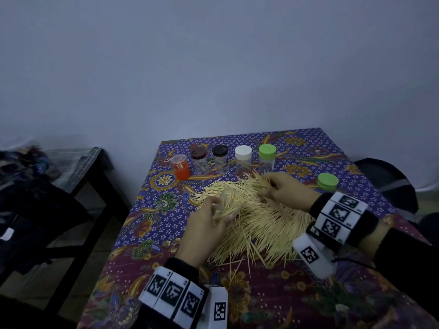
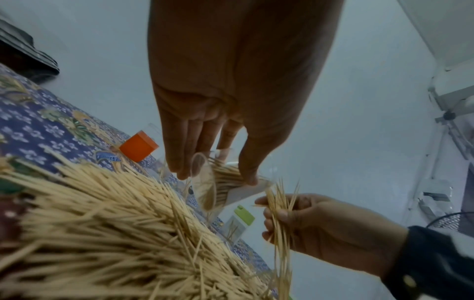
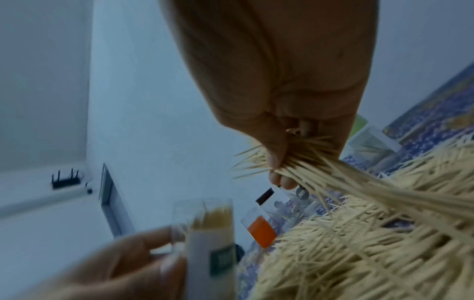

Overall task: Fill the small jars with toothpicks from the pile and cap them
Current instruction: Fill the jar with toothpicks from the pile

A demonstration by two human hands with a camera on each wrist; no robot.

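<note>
Toothpicks, jars and a loose green cap on the tabletop (image 1: 332, 143)

We see a big pile of pale toothpicks (image 1: 261, 222) spread mid-tabletop. Over it our left hand (image 1: 204, 231) holds an open clear jar (image 2: 218, 182), tilted and partly filled with toothpicks, while our right hand (image 1: 285, 191) grips a bunch of toothpicks (image 3: 320, 162) beside it. Behind the pile stand five capped jars in a row: orange jar (image 1: 180, 167), brown-capped jar (image 1: 199, 160), black-capped jar (image 1: 220, 159), white-capped jar (image 1: 243, 160), green-capped jar (image 1: 267, 157). A loose green cap (image 1: 328, 182) lies right of the pile.

Capped jars (image 1: 220, 158): 5
Open jar, held (image 1: 228, 200): 1
Loose green cap (image 1: 328, 181): 1
Toothpick pile (image 1: 256, 224): 1
Hands (image 1: 204, 231): 2
</note>
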